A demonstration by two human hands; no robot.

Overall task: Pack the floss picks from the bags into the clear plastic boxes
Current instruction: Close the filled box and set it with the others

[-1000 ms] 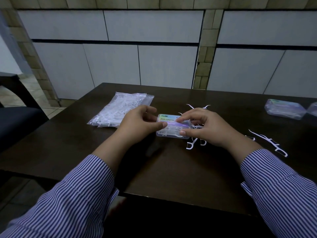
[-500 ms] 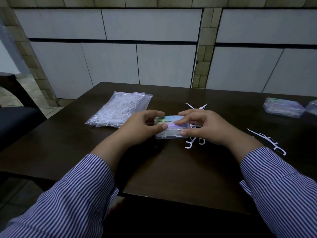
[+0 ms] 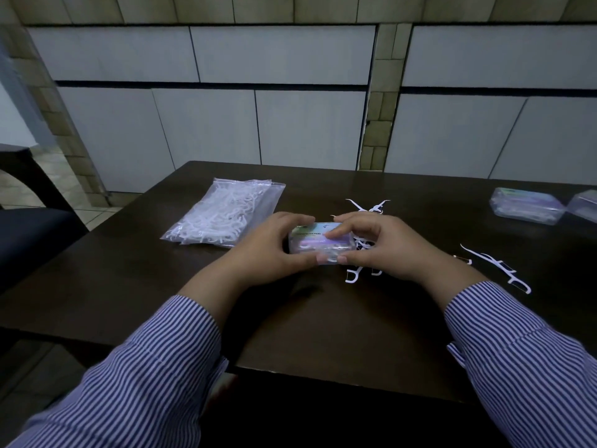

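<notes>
A clear plastic box (image 3: 315,242) with a coloured label sits in the middle of the dark table (image 3: 145,286), its lid down. My left hand (image 3: 268,250) grips its left end, thumb on the near edge. My right hand (image 3: 378,247) holds the right end, with fingers on the lid and thumb at the front. White floss picks show inside the box. A clear bag of floss picks (image 3: 223,215) lies to the left. Loose floss picks (image 3: 368,206) lie behind and under my right hand, and more loose picks (image 3: 497,266) lie at the right.
A second filled clear box (image 3: 526,205) and part of a third box (image 3: 584,205) stand at the far right of the table. A dark chair (image 3: 29,227) is off the table's left side. A tiled wall rises behind the table.
Both thumbs have slid inward along the box's near edge until they nearly meet. The box has shifted slightly left and the camera has tilted a little.
</notes>
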